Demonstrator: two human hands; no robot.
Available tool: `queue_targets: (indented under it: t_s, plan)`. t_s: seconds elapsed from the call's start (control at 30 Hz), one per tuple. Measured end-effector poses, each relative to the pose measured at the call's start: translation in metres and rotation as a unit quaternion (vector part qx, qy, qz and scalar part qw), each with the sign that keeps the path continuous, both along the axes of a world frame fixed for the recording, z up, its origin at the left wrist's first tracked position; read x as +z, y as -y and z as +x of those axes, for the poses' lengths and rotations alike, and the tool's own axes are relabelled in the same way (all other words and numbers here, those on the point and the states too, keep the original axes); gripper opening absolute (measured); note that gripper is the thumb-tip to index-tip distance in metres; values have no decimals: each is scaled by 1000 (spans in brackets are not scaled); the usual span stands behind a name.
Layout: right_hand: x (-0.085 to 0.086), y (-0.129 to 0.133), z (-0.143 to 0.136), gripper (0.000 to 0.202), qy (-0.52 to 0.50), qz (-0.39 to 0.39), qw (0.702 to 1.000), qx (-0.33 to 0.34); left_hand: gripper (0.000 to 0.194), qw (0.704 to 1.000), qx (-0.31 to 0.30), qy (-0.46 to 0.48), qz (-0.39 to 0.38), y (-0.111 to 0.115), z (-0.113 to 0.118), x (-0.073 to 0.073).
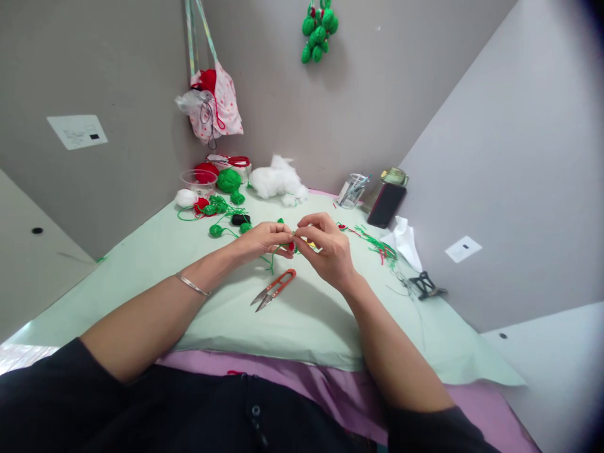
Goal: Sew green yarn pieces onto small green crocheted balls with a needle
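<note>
My left hand [271,240] pinches a small red and green crochet piece [292,246] over the middle of the table. Meeting it from the right, my right hand [326,250] has thumb and forefinger closed at the top of the same piece. What sits between those right fingertips is too small to make out. Green yarn [270,261] trails down from under the left fingers. Just below the hands lie orange thread snips [274,289], blades pointing to the lower left. A bit of yellow shows behind the right fingers.
White stuffing [278,181] lies at the back, beside a green yarn ball [229,180] and a clear tub [199,179]. At right are a pen cup [353,191], a phone [387,205], yarn scraps [377,244] and a black clip [427,286]. A pink bag [226,100] hangs on the wall.
</note>
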State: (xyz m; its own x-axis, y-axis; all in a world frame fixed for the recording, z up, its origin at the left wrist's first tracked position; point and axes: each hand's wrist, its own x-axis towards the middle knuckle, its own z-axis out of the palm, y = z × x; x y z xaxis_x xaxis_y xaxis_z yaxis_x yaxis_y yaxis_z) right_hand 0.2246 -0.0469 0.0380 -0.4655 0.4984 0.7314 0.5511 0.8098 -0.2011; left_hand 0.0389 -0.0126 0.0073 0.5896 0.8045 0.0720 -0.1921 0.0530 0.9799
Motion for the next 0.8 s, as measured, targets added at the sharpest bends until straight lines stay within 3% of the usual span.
queue_targets:
  t_s: [0.1,0.27,0.37,0.47,0.53,0.67,0.73,0.8]
  plan:
    - [-4,1,-4,15,-3,11,1000,-3,22,1000,13,3,-2,0,0,1]
    - [-14,0,-8,14,26,129,991,-16,20,999,50,-3,8,3,0,7]
    - [-14,5,-12,13,-11,116,993,-5,18,996,92,-11,4,3,1,9]
    - [-9,11,-14,12,-88,29,996,-12,19,991,132,-23,-7,0,0,5]
    - [-4,10,-14,13,-169,-82,982,16,19,992,122,-14,-7,-3,-1,1]
    - [2,0,-9,21,-286,-354,880,133,23,996,86,-23,-3,-5,-2,-1]
    - [7,-4,-4,24,-306,-412,844,159,24,996,84,-37,4,-3,-2,1]
    - [16,-6,4,25,-348,-409,829,159,23,995,90,-51,10,-2,-2,3]
